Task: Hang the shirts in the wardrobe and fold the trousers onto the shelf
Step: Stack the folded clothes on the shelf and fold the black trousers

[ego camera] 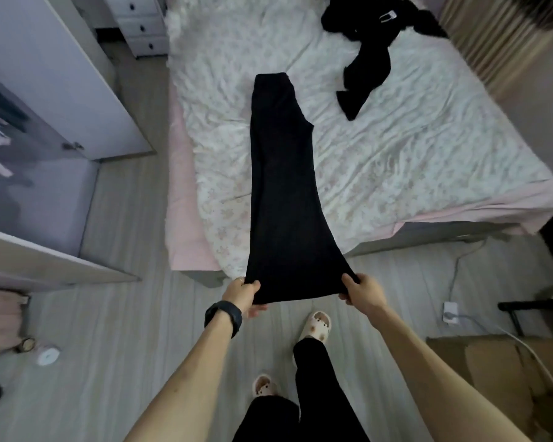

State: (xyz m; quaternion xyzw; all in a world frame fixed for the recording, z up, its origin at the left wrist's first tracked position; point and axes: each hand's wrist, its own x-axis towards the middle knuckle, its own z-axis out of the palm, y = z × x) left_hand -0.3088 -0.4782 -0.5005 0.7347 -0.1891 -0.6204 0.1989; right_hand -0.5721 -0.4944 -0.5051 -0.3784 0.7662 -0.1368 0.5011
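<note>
While the person stands at the foot of the bed (428, 161), black trousers (281, 186) stretch away from them, one leg laid over the other. The waist end rests flat on the flowered sheet around the middle of the bed. The hem end reaches past the near edge, close to the bed's near left corner, and is held taut above the floor (134, 330).

Both hands hold that hem end. The left hand (244, 295) pinches the left corner, thumb on top and fingers curled beneath; a dark band (223, 315) circles its wrist. The right hand (361, 293) grips the right corner the same way, fingers wrapped round the cloth.

A second black garment (371, 49) lies crumpled near the far right corner of the bed, well apart from the trousers, with a small pale clip (387, 16) showing on it.

An open wardrobe (45, 90) stands to the left of the bed, with pale clothes dimly visible inside. White drawers (141, 23) sit beyond the bed's far left corner. A cardboard box (492, 378) rests on the floor at the right. Below the hands, the person's dark trouser legs and cream slippers (315, 327) are in view.
</note>
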